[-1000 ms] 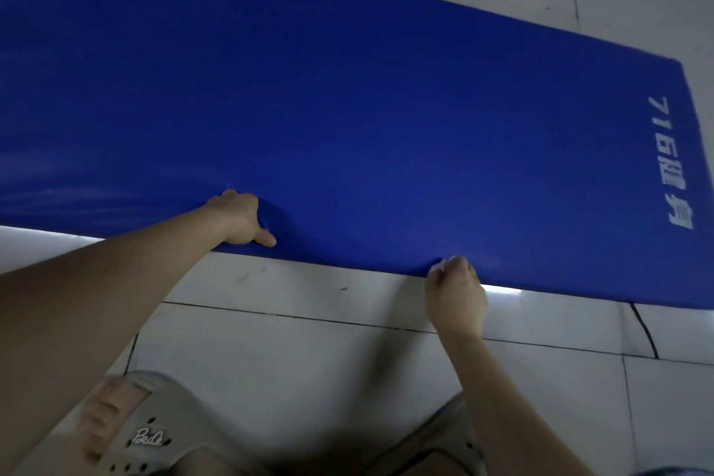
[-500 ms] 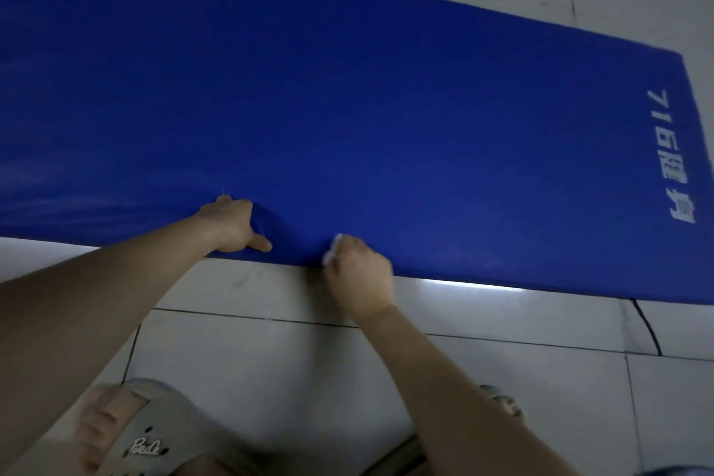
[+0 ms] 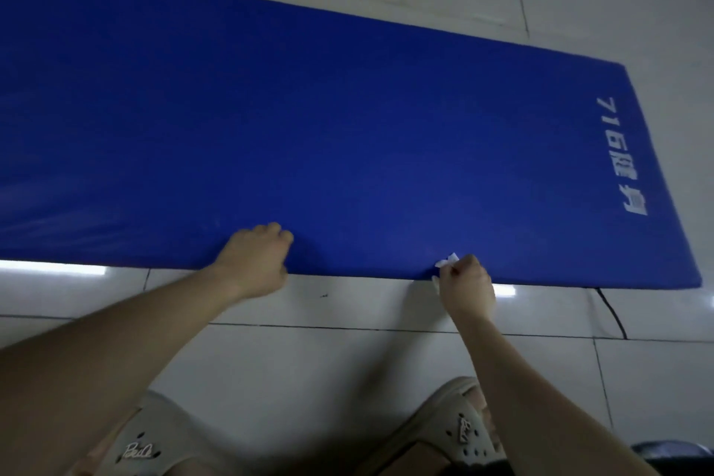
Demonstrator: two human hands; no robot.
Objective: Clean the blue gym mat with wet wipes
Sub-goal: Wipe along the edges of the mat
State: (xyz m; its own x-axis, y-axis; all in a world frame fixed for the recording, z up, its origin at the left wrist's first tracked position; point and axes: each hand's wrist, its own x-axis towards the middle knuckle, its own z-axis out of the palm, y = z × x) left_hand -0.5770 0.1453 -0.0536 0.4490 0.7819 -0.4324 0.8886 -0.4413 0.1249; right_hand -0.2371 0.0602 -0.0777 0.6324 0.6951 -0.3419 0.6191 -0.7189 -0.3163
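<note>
Blue gym mat (image 3: 347,127) lies flat on tiled floor (image 3: 347,352), spanning the frame. L hand (image 3: 257,263), fingers curled, grips its near edge approx mid-frame. R hand (image 3: 465,286) pinches a white wet wipe (image 3: 446,261) against the same edge, further right. White print (image 3: 622,155) at mat's right end.

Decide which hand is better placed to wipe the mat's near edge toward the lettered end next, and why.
Right. The right hand holds the wipe at the near edge of the mat, closer to its lettered end. The left hand has no wipe; it grips the edge.
</note>
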